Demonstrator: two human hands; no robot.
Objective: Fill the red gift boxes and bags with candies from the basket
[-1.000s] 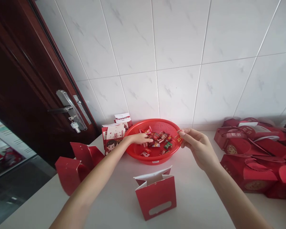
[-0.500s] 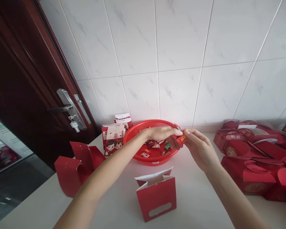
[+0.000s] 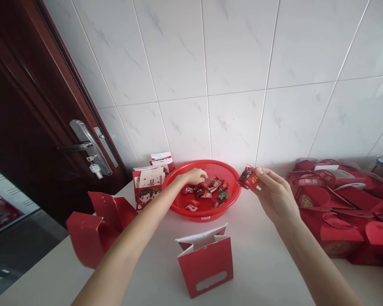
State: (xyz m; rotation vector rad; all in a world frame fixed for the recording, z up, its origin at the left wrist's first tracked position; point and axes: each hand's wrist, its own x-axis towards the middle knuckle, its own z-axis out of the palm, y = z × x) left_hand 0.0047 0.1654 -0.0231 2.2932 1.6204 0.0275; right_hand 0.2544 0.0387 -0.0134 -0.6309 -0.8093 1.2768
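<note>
A round red plastic basket [image 3: 191, 216] holds several wrapped candies [image 3: 222, 195]. My left hand [image 3: 195, 175] is inside it, fingers curled down at the candies; whatever is between the fingertips is too small to make out. Right of the basket, my right hand [image 3: 276, 193] pinches several wrapped candies [image 3: 248, 177], red and dark, above the table. An upright red paper bag [image 3: 207, 263], open at the top, stands in front of the basket with a white-edged mouth and a pale cut-out window.
Two open red bags [image 3: 86, 238] stand at the left. Printed cards or boxes [image 3: 148, 187] lean behind them, beside the basket. Many closed red boxes [image 3: 338, 233] crowd the right side. A tiled wall [image 3: 236, 123] backs the table, and a dark door [image 3: 35, 106] is at the left.
My left hand has moved left and away from my right hand, down into the basket. My right hand keeps the candies, slightly farther right. The view has shifted a little.
</note>
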